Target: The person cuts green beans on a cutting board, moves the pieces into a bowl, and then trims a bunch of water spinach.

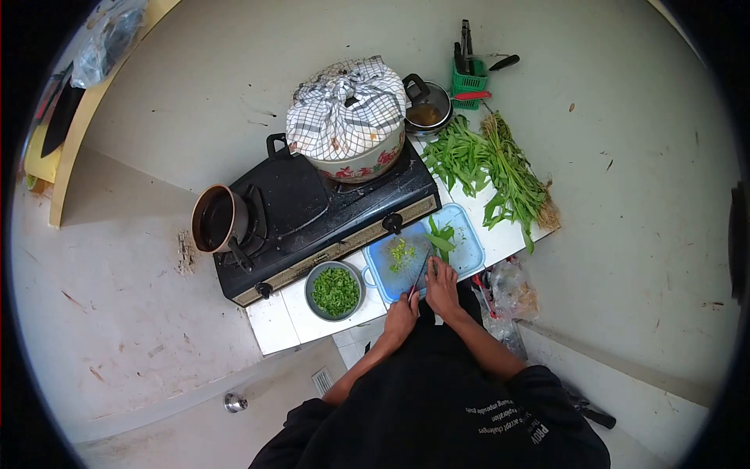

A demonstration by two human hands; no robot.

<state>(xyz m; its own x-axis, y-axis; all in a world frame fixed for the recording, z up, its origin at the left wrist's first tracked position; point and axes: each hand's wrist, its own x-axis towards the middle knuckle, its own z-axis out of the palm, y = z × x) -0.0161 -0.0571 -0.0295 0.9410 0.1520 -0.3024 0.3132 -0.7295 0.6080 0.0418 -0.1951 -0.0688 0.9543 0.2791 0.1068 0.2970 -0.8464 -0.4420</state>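
Observation:
My left hand (401,316) is closed round the handle of a knife (422,273), whose thin blade points up across the blue cutting board (466,263). My right hand (442,291) lies just right of the blade, its fingers bent together on the lower end of some green leaves (441,237). Small chopped green pieces (401,254) lie on the board left of the blade. To the left of the board, a grey bowl (311,300) holds chopped greens (336,291).
Behind the board stands a black two-burner stove (301,195) with a cloth-topped pot (359,166) and a small saucepan (231,209). Leafy stems with roots (512,168) lie at right. Farther back are a pan (426,113) and green basket (469,80).

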